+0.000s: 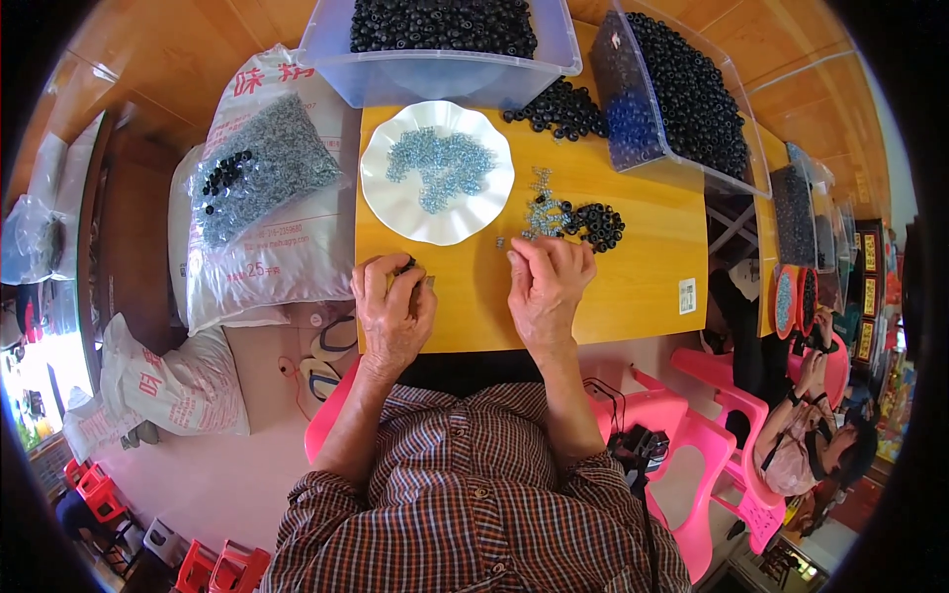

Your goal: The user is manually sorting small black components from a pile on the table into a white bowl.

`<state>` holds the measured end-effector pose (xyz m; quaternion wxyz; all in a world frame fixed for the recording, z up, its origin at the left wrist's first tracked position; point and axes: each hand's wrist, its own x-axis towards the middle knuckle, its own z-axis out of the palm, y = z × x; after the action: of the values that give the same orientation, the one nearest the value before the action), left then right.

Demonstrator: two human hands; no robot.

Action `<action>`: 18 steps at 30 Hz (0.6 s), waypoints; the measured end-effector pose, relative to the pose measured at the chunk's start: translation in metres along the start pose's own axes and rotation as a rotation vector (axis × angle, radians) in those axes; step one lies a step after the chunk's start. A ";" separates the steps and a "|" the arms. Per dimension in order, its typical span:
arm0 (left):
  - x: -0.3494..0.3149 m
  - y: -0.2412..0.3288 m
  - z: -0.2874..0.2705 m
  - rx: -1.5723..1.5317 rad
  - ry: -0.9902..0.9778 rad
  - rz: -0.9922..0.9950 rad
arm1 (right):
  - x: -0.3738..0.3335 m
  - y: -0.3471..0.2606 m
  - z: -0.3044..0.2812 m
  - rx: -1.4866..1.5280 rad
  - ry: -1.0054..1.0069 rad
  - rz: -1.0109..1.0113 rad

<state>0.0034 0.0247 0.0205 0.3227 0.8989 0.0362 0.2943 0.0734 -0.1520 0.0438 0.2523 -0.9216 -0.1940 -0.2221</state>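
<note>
Pinching black piece [407,265], left hand [393,308] curled; right hand [549,287] bent near black beads [601,227], hold unclear

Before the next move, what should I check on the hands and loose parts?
1. Left hand holding a black piece: ok, at the fingertips.
2. Right hand holding a part: cannot tell, its fingers hide it.
3. Black rings near the right hand: ok.
4. Loose clear pieces apart from those rings: not ok, the piles meet.
5. White plate holding clear pieces within its rim: ok.
</note>
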 end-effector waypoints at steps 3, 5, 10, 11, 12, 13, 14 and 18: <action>0.001 0.001 0.000 -0.006 0.010 0.008 | 0.002 -0.008 0.005 0.034 0.007 -0.047; 0.002 0.001 -0.001 -0.013 0.017 0.009 | 0.009 -0.017 0.008 0.044 0.008 -0.078; 0.003 0.002 -0.003 -0.014 0.014 0.011 | 0.030 -0.041 0.011 0.047 -0.192 -0.195; 0.002 0.002 -0.003 -0.013 0.019 0.012 | 0.031 -0.041 0.015 0.049 -0.240 -0.219; 0.001 0.001 -0.002 -0.008 0.020 0.008 | 0.033 -0.041 0.020 0.050 -0.238 -0.224; 0.001 0.000 -0.001 -0.003 0.022 0.003 | 0.035 -0.042 0.025 0.051 -0.267 -0.250; 0.001 0.000 -0.001 -0.003 0.026 0.002 | 0.037 -0.042 0.030 0.052 -0.297 -0.275; 0.000 -0.002 0.000 -0.017 0.030 0.005 | 0.037 -0.039 0.041 0.035 -0.320 -0.291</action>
<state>0.0036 0.0263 0.0193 0.3290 0.8917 0.0362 0.3087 0.0987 -0.0891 0.0454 0.1995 -0.9029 -0.3664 -0.1037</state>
